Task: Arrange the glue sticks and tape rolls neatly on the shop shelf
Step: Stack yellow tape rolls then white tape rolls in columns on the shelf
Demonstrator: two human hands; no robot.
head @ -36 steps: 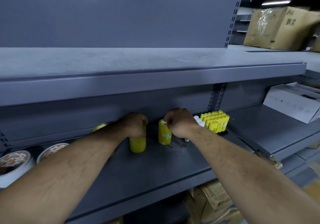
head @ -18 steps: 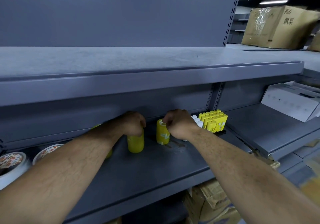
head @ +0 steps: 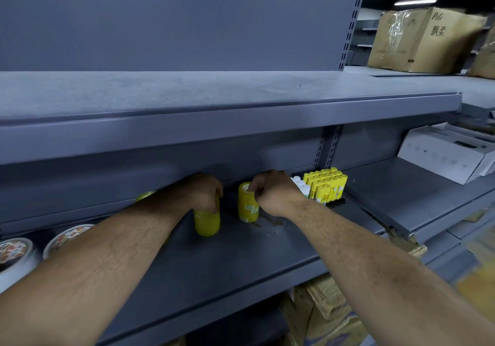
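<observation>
Head — left grip (head: 203, 190), right grip (head: 273, 193) clasp tape stacks (head: 206, 224).

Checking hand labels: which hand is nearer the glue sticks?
Right. The right hand sits just left of the glue sticks; the left hand is farther left, gripping a yellow tape stack.

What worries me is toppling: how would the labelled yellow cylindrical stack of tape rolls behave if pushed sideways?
The labelled yellow cylindrical stack of tape rolls stands upright, taller than wide, so a push near its top would probably tip it. On its round side it would likely roll along the grey metal shelf. The right hand pinching its top should steady it.
</observation>
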